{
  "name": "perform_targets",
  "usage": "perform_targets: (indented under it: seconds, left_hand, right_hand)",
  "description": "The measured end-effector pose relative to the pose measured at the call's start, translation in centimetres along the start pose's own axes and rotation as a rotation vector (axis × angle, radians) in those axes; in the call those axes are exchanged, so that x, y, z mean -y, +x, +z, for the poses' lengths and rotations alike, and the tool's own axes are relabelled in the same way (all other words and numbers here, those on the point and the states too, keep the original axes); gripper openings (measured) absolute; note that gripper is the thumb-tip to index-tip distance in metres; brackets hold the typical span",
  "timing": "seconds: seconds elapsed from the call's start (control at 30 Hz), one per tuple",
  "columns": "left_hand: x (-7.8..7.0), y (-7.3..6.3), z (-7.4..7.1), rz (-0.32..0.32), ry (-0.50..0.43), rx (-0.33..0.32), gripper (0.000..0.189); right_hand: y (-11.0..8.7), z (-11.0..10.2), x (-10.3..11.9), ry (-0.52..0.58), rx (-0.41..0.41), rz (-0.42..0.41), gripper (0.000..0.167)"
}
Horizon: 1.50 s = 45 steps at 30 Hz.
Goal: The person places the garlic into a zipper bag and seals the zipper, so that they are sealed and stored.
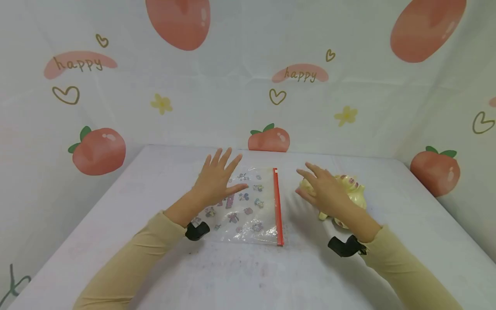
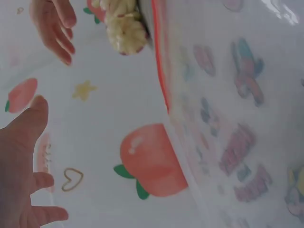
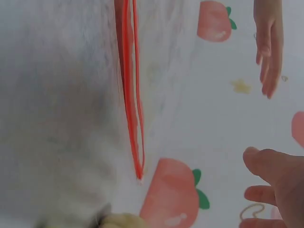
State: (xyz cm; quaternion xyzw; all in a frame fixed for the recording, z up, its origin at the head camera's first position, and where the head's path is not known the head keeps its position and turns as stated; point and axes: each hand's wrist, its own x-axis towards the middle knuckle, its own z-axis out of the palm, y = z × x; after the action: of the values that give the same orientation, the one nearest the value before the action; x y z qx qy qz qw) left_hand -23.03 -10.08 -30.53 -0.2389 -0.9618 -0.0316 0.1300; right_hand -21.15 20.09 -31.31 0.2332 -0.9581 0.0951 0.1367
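A clear zip bag (image 1: 248, 211) printed with small cartoon figures lies flat on the table, its red zip strip (image 1: 278, 211) along the right side. Over the bag's left part is my left hand (image 1: 212, 183), palm down with fingers spread and holding nothing. My right hand (image 1: 327, 191), also spread and holding nothing, is above a shiny pale-yellow object (image 1: 357, 196) with dark pink spots, hiding part of it. In the left wrist view this lumpy yellow object (image 2: 126, 34) sits past the bag's red edge. The right wrist view shows two red lines of the zip strip (image 3: 128, 95).
The white table (image 1: 240, 275) runs back to a pale cloth backdrop (image 1: 224, 112) printed with peaches, hearts, flowers and lettering. A black wrist strap (image 1: 197, 231) is on the left wrist, another black strap (image 1: 345, 246) on the right.
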Motion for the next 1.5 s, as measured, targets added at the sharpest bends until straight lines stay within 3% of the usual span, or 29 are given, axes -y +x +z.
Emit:
perform_targets:
  seconds: [0.1,0.3,0.57,0.77,0.93,1.17,1.5]
  left_hand:
    - [-1.0,0.2,-0.2,0.063,-0.021,0.013,0.079]
    - [-2.9,0.5,0.1,0.165,-0.076,0.076,0.075]
    - [-5.1,0.8,1.6,0.249,-0.101,0.226,0.072]
    - [-6.3,1.0,3.1,0.292,-0.075,0.332,0.071]
    - [-6.7,1.0,3.8,0.275,-0.078,0.394,0.073]
    - [-7.1,1.1,4.6,0.212,-0.150,0.511,0.074]
    - [-7.3,1.3,5.9,0.169,-0.188,0.546,0.082]
  right_hand:
    - [-0.3,0.6,0.5,0.027,0.000,-0.051,0.049]
    - [-0.8,1.9,1.4,0.056,0.086,-0.106,0.040]
    - [-1.2,3.3,1.9,0.069,0.250,-0.087,0.036]
    - [-1.1,4.2,1.8,0.055,0.296,-0.124,0.035]
    - [-1.2,4.8,1.6,0.048,0.318,-0.143,0.037]
    - [-1.3,5.3,1.4,0.094,0.339,-0.147,0.042]
    - [-1.3,5.5,1.7,0.160,0.328,-0.188,0.054]
